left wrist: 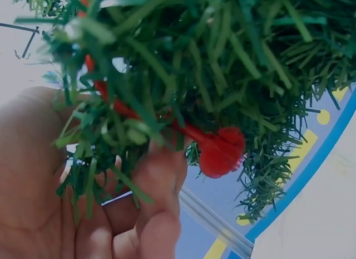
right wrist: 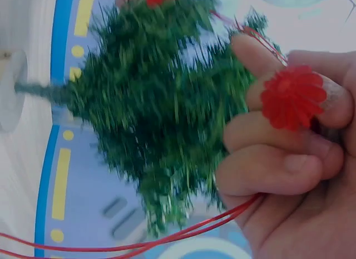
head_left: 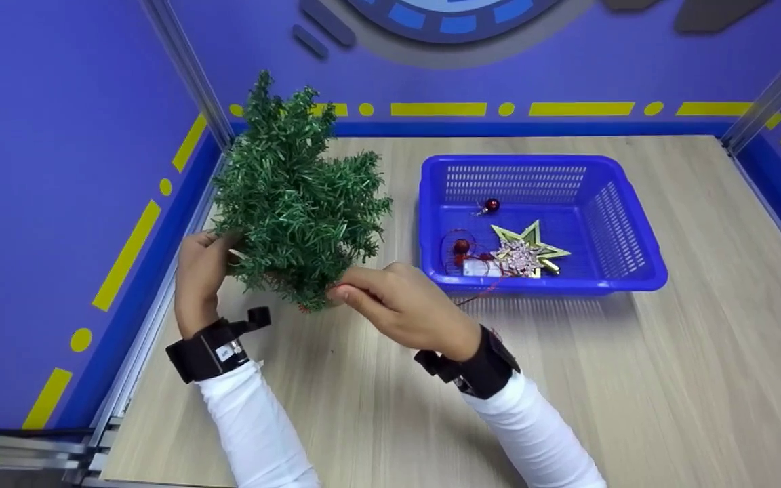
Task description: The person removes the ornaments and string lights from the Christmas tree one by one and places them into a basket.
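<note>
A small green artificial Christmas tree point(head_left: 295, 196) stands at the left of the table. My left hand point(head_left: 204, 271) grips a low branch on its left side, fingers partly hidden by needles. In the left wrist view, a red wire crosses that branch point(left wrist: 139, 69), and a red bulb cover point(left wrist: 221, 153) sits beside the fingertips. My right hand point(head_left: 401, 305), at the tree's lower front right, holds the red wire of string lights in curled fingers. A flower-shaped red light point(right wrist: 293, 97) shows at those fingers, and two strands of red wire point(right wrist: 183, 234) trail below.
A blue plastic basket point(head_left: 645, 274) stands right of the tree. It holds a gold star point(head_left: 533, 237), a glittery pink snowflake point(head_left: 518, 257), a dark red ball point(head_left: 492, 205), a white box point(head_left: 482, 268) and red wire. Blue panels point(head_left: 78, 169) border the table.
</note>
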Demonstrator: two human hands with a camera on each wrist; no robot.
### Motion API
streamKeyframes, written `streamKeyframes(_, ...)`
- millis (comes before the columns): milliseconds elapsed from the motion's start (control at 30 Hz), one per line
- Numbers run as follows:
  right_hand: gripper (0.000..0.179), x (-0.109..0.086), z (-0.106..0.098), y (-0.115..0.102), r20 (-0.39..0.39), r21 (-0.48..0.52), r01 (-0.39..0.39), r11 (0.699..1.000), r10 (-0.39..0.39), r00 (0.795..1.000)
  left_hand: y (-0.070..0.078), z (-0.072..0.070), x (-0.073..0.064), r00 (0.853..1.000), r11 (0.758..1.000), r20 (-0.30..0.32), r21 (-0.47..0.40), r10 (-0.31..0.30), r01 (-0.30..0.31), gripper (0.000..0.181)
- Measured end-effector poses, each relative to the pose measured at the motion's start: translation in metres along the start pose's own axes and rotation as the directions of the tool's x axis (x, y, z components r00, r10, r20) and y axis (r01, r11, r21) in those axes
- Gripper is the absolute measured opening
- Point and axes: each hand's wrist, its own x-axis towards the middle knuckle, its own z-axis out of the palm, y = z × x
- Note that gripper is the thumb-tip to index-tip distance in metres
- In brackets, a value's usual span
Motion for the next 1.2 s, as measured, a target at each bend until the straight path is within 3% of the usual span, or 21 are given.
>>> streamKeyframes(100, 0.028, 0.002, 0.009, -0.006, 0.042, 0.0, 0.054, 0.999, -0.054, 0.998, 0.0, 0.0, 0.0, 1.0, 1.0, 0.001, -0.008, 0.006, -0.006, 0.04)
streamKeyframes(200, 0.029, 0.002, 0.018, -0.011, 0.148, -0.031, 0.086, 0.996, -0.081, 0.986, 0.0, 0.001, 0.0, 1.0, 1.0, -0.007, 0.0, 0.01, -0.01, 0.038)
streamKeyframes(367, 0.033, 0.001, 0.028, -0.016, 0.345, -0.115, 0.075, 0.991, -0.031, 0.938, -0.001, 0.001, -0.001, 1.0, 1.0, -0.008, 0.017, 0.022, -0.022, 0.038)
streamKeyframes(433, 0.034, 0.001, 0.029, -0.016, 0.373, -0.129, 0.061, 0.99, -0.009, 0.928, -0.002, 0.0, -0.001, 1.0, 1.0, 0.009, 0.012, 0.025, -0.025, 0.041)
streamKeyframes(500, 0.031, 0.001, 0.029, -0.017, 0.366, -0.115, 0.056, 0.992, -0.01, 0.931, -0.002, -0.001, -0.002, 0.999, 1.0, 0.033, 0.004, 0.026, -0.026, 0.042)
streamKeyframes(633, 0.03, 0.002, 0.021, -0.015, 0.252, -0.03, 0.042, 0.999, -0.033, 0.967, -0.002, -0.002, -0.003, 0.995, 0.999, 0.091, -0.025, 0.04, -0.038, 0.037)
streamKeyframes(733, 0.03, 0.002, 0.012, -0.012, 0.11, 0.054, 0.053, 0.997, -0.059, 0.992, -0.002, -0.002, -0.003, 0.992, 0.998, 0.115, -0.047, 0.051, -0.046, 0.031)
streamKeyframes(800, 0.029, 0.002, 0.005, -0.01, 0.011, 0.112, 0.078, 0.991, -0.08, 0.997, -0.002, -0.002, -0.003, 0.99, 0.997, 0.133, -0.055, 0.055, -0.048, 0.023)
streamKeyframes(900, 0.033, 0.0, -0.004, -0.006, -0.118, 0.216, 0.127, 0.968, -0.103, 0.988, -0.002, -0.003, -0.003, 0.983, 0.997, 0.169, -0.059, 0.068, -0.058, 0.012)
streamKeyframes(1000, 0.042, -0.002, -0.011, -0.003, -0.219, 0.276, 0.164, 0.947, -0.104, 0.97, -0.002, -0.003, -0.003, 0.973, 0.996, 0.213, -0.044, 0.086, -0.079, 0.012)
streamKeyframes(1200, 0.044, -0.003, -0.023, 0.005, -0.339, 0.275, 0.172, 0.946, -0.072, 0.938, -0.002, 0.0, -0.004, 0.964, 0.993, 0.24, -0.045, 0.118, -0.11, 0.016)
